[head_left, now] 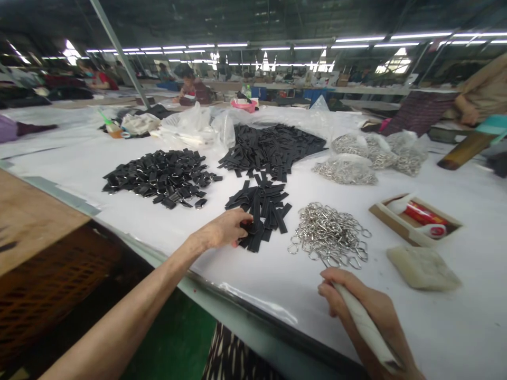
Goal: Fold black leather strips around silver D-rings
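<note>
My left hand (229, 227) reaches into the near edge of a small pile of black fabric strips (269, 206). Its thumb and fingers are closed around the end of a strip, partly hidden by the fingers. In my right hand (364, 301) is a tool with a long white handle (364, 324); its thin tip reaches the near edge of the heap of metal rings (330, 232). To the left lies a heap of black strips folded onto metal rings (158, 174). Behind the small pile spreads a larger mound of loose black strips (277, 148).
Clear bags of metal rings (348, 169) lie at the back right. Nearer are an open box (415, 219) with a red and white item and a pale block (423, 268). Plastic bags (190, 126) and a pink basin (244, 105) stand behind. Other people work farther off.
</note>
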A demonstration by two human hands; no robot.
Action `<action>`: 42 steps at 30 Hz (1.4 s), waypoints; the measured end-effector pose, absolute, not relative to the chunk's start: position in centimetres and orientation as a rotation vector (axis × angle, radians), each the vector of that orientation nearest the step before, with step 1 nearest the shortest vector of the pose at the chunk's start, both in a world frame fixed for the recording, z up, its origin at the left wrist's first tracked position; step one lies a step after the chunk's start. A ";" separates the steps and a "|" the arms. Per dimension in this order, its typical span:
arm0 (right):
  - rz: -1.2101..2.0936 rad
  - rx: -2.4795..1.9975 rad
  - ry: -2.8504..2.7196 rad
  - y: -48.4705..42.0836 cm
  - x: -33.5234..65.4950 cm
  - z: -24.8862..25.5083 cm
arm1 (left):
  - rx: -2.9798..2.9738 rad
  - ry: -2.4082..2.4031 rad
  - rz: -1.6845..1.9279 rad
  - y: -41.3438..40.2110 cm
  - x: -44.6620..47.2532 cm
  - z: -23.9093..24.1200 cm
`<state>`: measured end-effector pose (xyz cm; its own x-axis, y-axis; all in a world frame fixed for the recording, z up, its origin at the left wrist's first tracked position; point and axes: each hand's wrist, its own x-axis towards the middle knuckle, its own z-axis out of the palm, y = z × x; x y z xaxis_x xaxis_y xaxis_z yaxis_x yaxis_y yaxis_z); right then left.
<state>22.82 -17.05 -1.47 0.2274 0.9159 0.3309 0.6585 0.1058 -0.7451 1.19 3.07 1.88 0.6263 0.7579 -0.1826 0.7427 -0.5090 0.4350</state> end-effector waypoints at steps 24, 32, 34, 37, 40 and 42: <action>-0.386 -1.204 -2.544 -9.1 23.3 -3.5 | 1.110 1.006 0.719 -5.2 2.9 0.7; -0.255 -1.331 -2.304 -10.0 23.3 -2.1 | 0.898 0.998 0.653 -7.0 3.8 -0.1; -0.057 -1.455 -2.136 -10.7 23.4 -1.2 | 0.904 0.991 0.628 -7.4 4.2 0.0; 0.383 -1.609 -1.785 -11.8 23.2 0.0 | 0.925 0.991 0.575 -7.8 4.8 0.2; 0.589 -1.623 -1.656 -12.4 22.8 1.0 | 0.981 0.979 0.539 -8.1 5.5 0.4; 0.618 -1.633 -1.667 -12.6 22.5 1.4 | 1.047 0.969 0.515 -8.3 5.9 0.5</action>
